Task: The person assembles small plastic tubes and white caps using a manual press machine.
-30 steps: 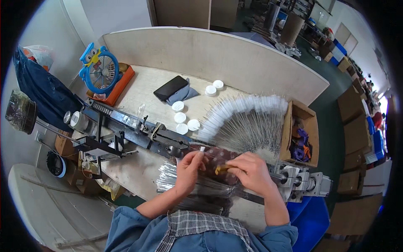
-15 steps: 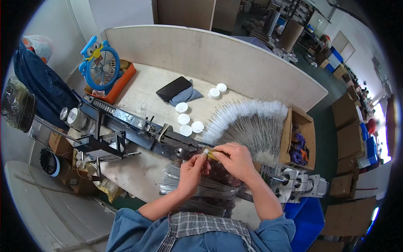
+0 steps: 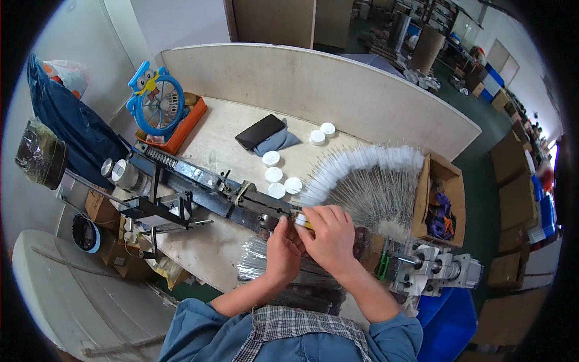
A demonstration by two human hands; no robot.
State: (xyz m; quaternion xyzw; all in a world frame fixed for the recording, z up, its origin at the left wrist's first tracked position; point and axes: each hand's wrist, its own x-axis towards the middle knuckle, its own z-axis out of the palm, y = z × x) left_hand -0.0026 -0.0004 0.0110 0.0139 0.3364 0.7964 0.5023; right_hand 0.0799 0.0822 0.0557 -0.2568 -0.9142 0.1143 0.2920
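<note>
Between the fingertips of my right hand [image 3: 329, 235] is a small yellow-and-white piece [image 3: 301, 221], partly covered by the fingers. My left hand [image 3: 283, 253] is closed just beside it, thumb and fingers pressed together; what they hold is hidden. Both hands are at the near end of a long dark metal rail device [image 3: 232, 202]. A fan of thin wire rods with white ends [image 3: 362, 175] lies beyond my right hand. Another bundle of thin shiny rods [image 3: 256, 259] lies under and beside my left hand.
Several round white caps [image 3: 274, 175] and a black phone on a grey cloth [image 3: 260, 133] lie farther back. At left are a blue fan [image 3: 158, 107] and a black metal bracket [image 3: 158, 211]. A cardboard box [image 3: 421, 202] and a silver motor-like unit [image 3: 446, 269] stand at right.
My right hand has turned over the yellow-and-white piece, its fingers now covering more of it. My left hand's fingers have shifted beside it. The whole view has shifted slightly.
</note>
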